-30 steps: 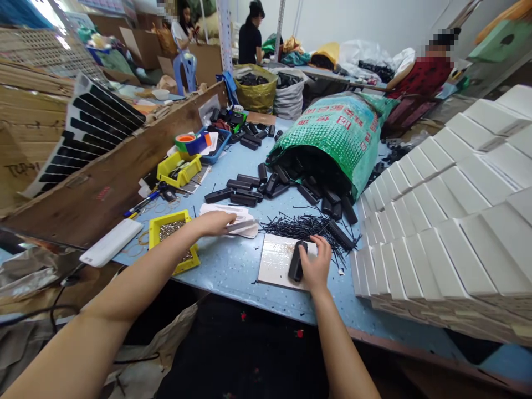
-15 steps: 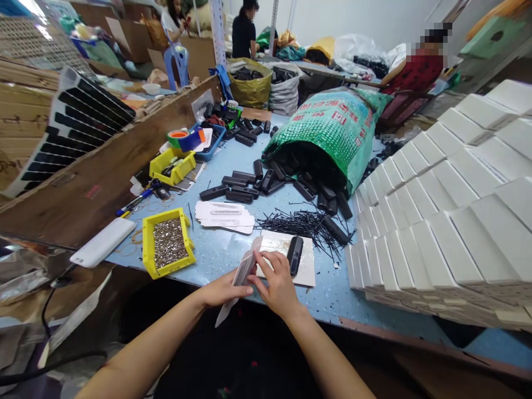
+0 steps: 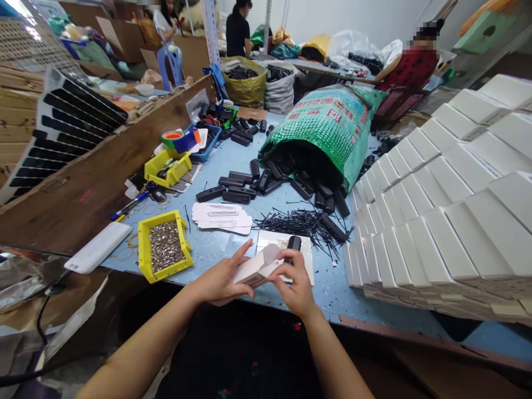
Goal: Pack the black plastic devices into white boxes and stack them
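Observation:
A small white cardboard box [image 3: 254,270], opened out into its squared shape, is between my two hands above the front edge of the table. My left hand [image 3: 222,281] grips its left end, thumb on the near side and fingers behind. At the box's right end, my right hand [image 3: 293,282] pinches a flap between thumb and fingers. Just behind the right hand, a black plastic case [image 3: 294,243] lies on a white card [image 3: 306,257], partly hidden by the fingers. Flat printed box blanks [image 3: 222,216] lie in a pile beyond my left hand.
A yellow bin of small metal parts [image 3: 166,244] stands left. Thin black sticks [image 3: 291,221] lie heaped behind the card. A green sack [image 3: 328,127] spills black cases. Stacked white boxes [image 3: 432,238] rise on the right. Several people sit farther back.
The flat white blank has been squeezed open into a box and tipped toward level. My right hand has moved slightly right and down, to its end flap, now covering part of the black case.

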`<action>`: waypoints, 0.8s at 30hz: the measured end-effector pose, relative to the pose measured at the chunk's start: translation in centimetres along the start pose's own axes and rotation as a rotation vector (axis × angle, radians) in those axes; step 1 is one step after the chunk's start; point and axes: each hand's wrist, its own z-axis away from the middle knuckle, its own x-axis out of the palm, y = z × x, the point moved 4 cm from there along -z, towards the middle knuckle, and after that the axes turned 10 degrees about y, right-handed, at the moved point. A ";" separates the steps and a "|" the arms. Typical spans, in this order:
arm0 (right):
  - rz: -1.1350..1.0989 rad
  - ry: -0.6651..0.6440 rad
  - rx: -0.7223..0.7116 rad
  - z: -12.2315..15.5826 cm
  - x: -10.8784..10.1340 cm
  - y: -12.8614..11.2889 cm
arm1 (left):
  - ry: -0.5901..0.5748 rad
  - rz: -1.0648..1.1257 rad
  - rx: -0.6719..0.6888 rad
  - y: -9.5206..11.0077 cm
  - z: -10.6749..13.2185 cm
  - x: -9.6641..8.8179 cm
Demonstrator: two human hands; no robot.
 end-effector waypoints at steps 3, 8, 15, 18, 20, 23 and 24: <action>-0.341 0.062 0.376 0.8 1.5 2.8 | -0.030 -0.009 0.093 1.1 0.5 1.1; -0.331 -0.183 0.226 0.8 3.0 1.8 | 0.118 -0.043 0.013 0.4 0.5 3.0; -0.187 -0.075 0.235 1.0 3.4 -0.3 | 0.132 -0.027 -0.108 -0.4 -0.1 4.0; -0.023 -0.239 -0.015 0.9 3.1 -0.5 | 0.131 0.069 -0.139 -1.5 -0.2 3.6; 0.162 -0.434 -0.092 0.5 1.7 1.2 | 0.175 0.174 -0.227 -2.7 0.0 2.6; 0.503 -0.545 -0.126 -1.0 -2.3 5.3 | 0.312 0.560 -0.416 -4.7 0.3 0.4; 0.554 -0.550 -0.133 -1.5 -3.5 6.3 | 0.374 0.728 -0.466 -5.2 0.3 -0.4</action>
